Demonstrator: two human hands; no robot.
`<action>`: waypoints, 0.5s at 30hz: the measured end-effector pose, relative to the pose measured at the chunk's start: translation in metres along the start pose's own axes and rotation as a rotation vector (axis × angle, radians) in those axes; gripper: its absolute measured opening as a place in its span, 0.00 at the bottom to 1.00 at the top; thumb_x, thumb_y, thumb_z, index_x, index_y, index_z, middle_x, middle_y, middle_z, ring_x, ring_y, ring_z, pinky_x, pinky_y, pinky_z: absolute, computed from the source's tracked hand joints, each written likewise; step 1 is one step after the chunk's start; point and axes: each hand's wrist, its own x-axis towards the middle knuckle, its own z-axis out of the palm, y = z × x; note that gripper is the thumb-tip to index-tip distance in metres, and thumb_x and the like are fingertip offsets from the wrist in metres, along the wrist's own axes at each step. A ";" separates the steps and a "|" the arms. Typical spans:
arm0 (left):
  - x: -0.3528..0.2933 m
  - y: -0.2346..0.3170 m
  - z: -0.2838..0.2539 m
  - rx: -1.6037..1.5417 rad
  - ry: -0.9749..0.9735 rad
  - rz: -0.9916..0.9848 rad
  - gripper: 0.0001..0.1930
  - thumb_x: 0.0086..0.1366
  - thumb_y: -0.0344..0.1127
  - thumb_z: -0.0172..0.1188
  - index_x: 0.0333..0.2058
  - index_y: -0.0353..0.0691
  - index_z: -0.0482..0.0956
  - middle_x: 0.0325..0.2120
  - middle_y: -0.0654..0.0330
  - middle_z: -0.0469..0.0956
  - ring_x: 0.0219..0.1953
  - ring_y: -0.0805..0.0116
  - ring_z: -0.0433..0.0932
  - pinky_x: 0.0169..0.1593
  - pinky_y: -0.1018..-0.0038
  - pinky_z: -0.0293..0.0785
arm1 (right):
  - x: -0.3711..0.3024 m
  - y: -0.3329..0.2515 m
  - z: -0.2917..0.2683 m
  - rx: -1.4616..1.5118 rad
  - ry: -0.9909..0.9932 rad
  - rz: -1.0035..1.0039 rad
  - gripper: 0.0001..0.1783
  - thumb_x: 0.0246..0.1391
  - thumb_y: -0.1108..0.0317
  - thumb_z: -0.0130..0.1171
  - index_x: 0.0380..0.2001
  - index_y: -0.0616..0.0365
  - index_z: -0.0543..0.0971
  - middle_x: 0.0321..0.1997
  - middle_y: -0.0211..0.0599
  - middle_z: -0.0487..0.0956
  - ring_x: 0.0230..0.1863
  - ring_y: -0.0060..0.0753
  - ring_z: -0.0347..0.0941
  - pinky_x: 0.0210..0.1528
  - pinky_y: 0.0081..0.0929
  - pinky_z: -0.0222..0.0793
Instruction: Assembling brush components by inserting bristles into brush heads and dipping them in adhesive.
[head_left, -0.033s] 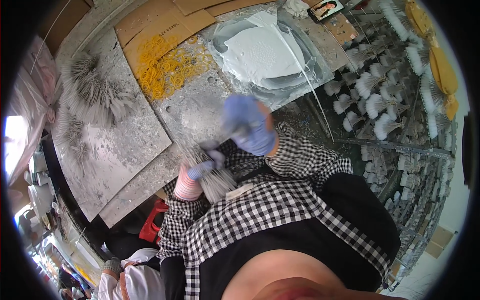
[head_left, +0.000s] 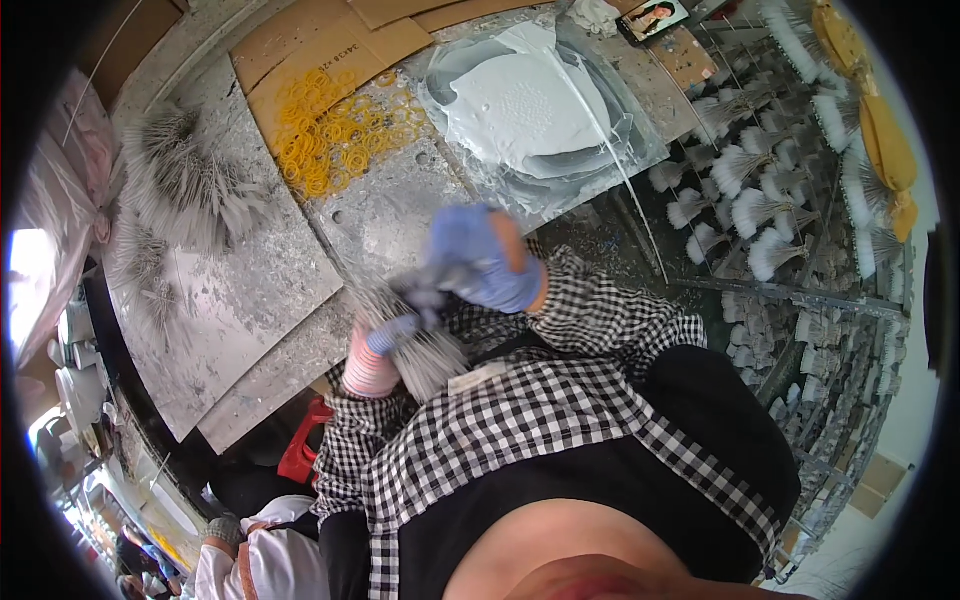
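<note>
A sheaf of thin grey-white strands slants across my lap, against the checked apron. My left hand, in a stained blue glove with a pink-and-white striped cuff, is wrapped round its middle. Beside the upper part of the sheaf is my right hand, in a blue glove. Its fingers curl inward and their grey-stained tips are smeared by motion. Whether anything is pinched between them is hidden. Heaped on the board at left are more grey strands.
Many yellow rubber bands lie on cardboard and the worktable. Farther right, a wide basin of white paste has a stick across it. A phone stands behind. White-tipped bundles fill the rack at right. A red object is low left.
My right hand has moved left and slightly down, closer to the left hand and the sheaf. My left hand still grips the sheaf, barely shifted.
</note>
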 end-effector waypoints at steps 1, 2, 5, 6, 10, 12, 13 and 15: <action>0.004 0.001 -0.009 -0.045 0.025 0.056 0.25 0.50 0.28 0.68 0.49 0.32 0.74 0.34 0.56 0.80 0.35 0.64 0.80 0.43 0.66 0.80 | 0.003 0.008 -0.002 0.005 -0.003 0.006 0.10 0.63 0.60 0.61 0.35 0.54 0.82 0.26 0.25 0.75 0.27 0.22 0.72 0.27 0.20 0.71; -0.002 0.026 0.020 -0.062 0.178 0.032 0.23 0.51 0.27 0.68 0.48 0.37 0.75 0.37 0.58 0.79 0.39 0.64 0.80 0.47 0.65 0.80 | 0.006 0.012 -0.008 -0.636 -0.085 -0.207 0.11 0.59 0.57 0.64 0.36 0.52 0.83 0.27 0.24 0.76 0.31 0.25 0.73 0.33 0.24 0.71; 0.003 0.033 0.000 -0.320 0.132 0.202 0.19 0.55 0.28 0.66 0.46 0.43 0.76 0.39 0.60 0.79 0.43 0.63 0.79 0.51 0.64 0.78 | 0.004 0.032 -0.013 -1.138 -0.172 -0.343 0.21 0.49 0.46 0.69 0.39 0.49 0.83 0.33 0.27 0.78 0.41 0.36 0.74 0.50 0.36 0.67; 0.001 0.035 -0.006 -0.375 0.073 0.241 0.16 0.58 0.29 0.64 0.45 0.47 0.76 0.39 0.61 0.79 0.44 0.63 0.78 0.53 0.63 0.76 | 0.008 0.032 -0.013 -1.098 -0.181 -0.346 0.25 0.48 0.43 0.69 0.42 0.49 0.83 0.37 0.31 0.79 0.43 0.38 0.73 0.51 0.36 0.67; 0.005 0.046 -0.008 -0.324 0.282 0.420 0.13 0.63 0.36 0.61 0.45 0.41 0.78 0.42 0.57 0.80 0.45 0.59 0.78 0.57 0.59 0.71 | 0.024 0.005 -0.020 -1.014 -0.247 -0.144 0.36 0.49 0.40 0.68 0.54 0.54 0.78 0.50 0.42 0.77 0.53 0.44 0.74 0.58 0.42 0.69; 0.009 0.056 -0.003 -0.307 0.349 0.442 0.10 0.63 0.36 0.61 0.41 0.39 0.79 0.38 0.56 0.81 0.44 0.59 0.78 0.57 0.59 0.71 | 0.019 0.001 -0.021 -0.813 0.116 0.012 0.31 0.54 0.47 0.68 0.55 0.55 0.77 0.50 0.42 0.79 0.53 0.38 0.77 0.54 0.37 0.75; 0.009 0.059 0.001 -0.344 0.389 0.427 0.10 0.63 0.36 0.60 0.40 0.37 0.79 0.37 0.56 0.81 0.43 0.59 0.78 0.57 0.60 0.72 | 0.019 -0.006 -0.024 -0.858 0.203 -0.002 0.24 0.58 0.55 0.66 0.53 0.56 0.77 0.49 0.40 0.80 0.48 0.33 0.79 0.50 0.30 0.79; 0.007 0.060 0.002 -0.401 0.495 0.453 0.10 0.63 0.36 0.61 0.40 0.37 0.79 0.37 0.57 0.80 0.43 0.59 0.78 0.57 0.60 0.72 | 0.013 -0.010 -0.022 -0.993 0.251 -0.043 0.19 0.59 0.59 0.64 0.50 0.56 0.78 0.44 0.37 0.82 0.43 0.30 0.81 0.47 0.27 0.79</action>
